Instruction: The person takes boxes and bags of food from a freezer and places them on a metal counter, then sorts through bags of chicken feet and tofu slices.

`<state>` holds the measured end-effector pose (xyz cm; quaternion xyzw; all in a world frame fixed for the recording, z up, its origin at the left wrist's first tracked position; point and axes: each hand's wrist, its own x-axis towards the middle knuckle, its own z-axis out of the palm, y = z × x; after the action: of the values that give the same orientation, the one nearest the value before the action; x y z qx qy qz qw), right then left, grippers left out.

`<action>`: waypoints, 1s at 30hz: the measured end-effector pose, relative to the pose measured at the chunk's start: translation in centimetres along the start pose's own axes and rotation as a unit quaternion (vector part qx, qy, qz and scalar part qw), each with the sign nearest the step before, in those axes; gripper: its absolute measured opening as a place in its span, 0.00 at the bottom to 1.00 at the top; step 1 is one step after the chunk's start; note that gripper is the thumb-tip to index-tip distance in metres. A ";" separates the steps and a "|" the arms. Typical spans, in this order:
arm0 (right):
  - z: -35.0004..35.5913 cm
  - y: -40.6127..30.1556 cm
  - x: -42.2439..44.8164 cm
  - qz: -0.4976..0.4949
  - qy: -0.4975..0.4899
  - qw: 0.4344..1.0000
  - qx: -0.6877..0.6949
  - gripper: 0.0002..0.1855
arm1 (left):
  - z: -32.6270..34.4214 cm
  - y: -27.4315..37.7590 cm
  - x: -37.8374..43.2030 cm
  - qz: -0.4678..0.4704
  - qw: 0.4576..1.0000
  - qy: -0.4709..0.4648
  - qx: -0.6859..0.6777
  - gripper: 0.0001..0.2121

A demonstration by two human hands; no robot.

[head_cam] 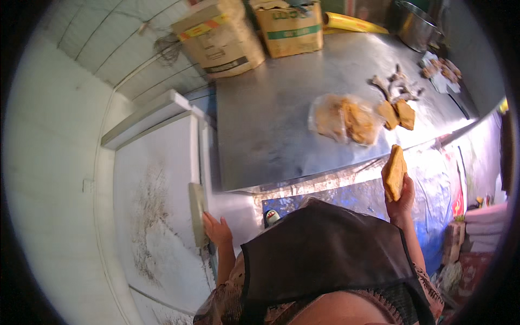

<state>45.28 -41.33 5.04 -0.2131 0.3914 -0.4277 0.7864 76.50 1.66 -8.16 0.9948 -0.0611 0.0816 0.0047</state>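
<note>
My right hand (401, 203) holds a flat, angular golden-brown piece of food (395, 172) upright, past the front edge of the metal table (260, 134). On the left, my left hand (217, 230) rests with its fingers against the handle strip (197, 214) of a white chest freezer (162, 195); whether the fingers grip it I cannot tell. On the table lies a clear plastic bag (345, 118) of similar golden-brown pieces. Two loose pieces (396, 114) are beside it, close to some greyish, branching pieces that look like poultry feet (397, 85).
Two cardboard boxes (219, 40) (294, 37) stand at the table's back, beside a yellow roll (355, 23). A metal pot (418, 30) is at the back right, with pinkish pieces on white plastic (442, 73) nearby. A dark thin tool (458, 106) lies at the right edge.
</note>
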 end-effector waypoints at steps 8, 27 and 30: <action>-3.7 -2.8 2.3 -0.084 0.001 0.996 -0.029 0.27 | -1.3 5.3 4.9 0.037 0.955 -0.159 -0.248 0.21; 7.7 -5.6 7.0 -0.496 -0.104 0.703 -0.499 0.40 | -16.4 49.7 -0.5 0.082 0.074 -0.805 -0.583 0.37; 7.5 -6.1 8.4 -0.487 -0.157 0.644 -0.569 0.34 | -16.8 50.4 0.6 0.075 0.117 -0.793 -0.594 0.38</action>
<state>50.93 -51.69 10.02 -0.8424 0.2679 -0.4019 0.2388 68.16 -48.08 8.52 0.1733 -0.1344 -0.8149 0.5365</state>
